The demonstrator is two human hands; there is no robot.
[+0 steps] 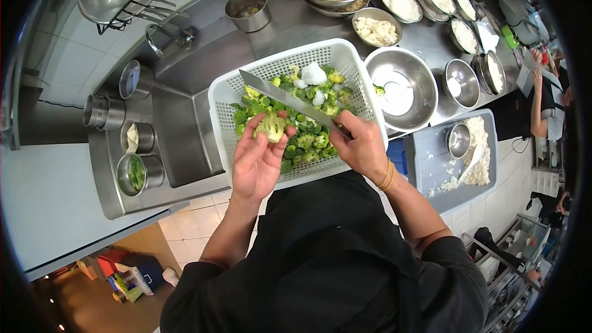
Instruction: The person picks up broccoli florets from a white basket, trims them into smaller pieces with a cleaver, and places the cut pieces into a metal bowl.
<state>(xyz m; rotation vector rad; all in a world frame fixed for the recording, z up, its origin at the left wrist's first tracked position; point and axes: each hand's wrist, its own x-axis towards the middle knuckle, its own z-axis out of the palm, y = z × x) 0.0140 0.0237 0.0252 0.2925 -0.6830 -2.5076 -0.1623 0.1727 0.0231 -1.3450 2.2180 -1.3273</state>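
Observation:
My left hand [259, 163] holds a broccoli floret [272, 127] between its fingertips, the cut stem side turned up. In my right hand [362, 146] is the handle of a knife [290, 100], its broad blade slanting up and left above the basket. The blade lies apart from the floret. Under both hands stands a white perforated plastic basket [220, 102], filled with cut broccoli [311, 142]. White, icy-looking lumps [313, 74] rest on the broccoli near the back.
Right of the basket stands a metal colander [425, 89] with a green piece at its edge. Rice-filled bowls [401, 5] crowd the back right. A grey tub [421, 176] holds rice and a small bowl. On the left are a sink [179, 142], faucet [179, 37] and metal pots [139, 172].

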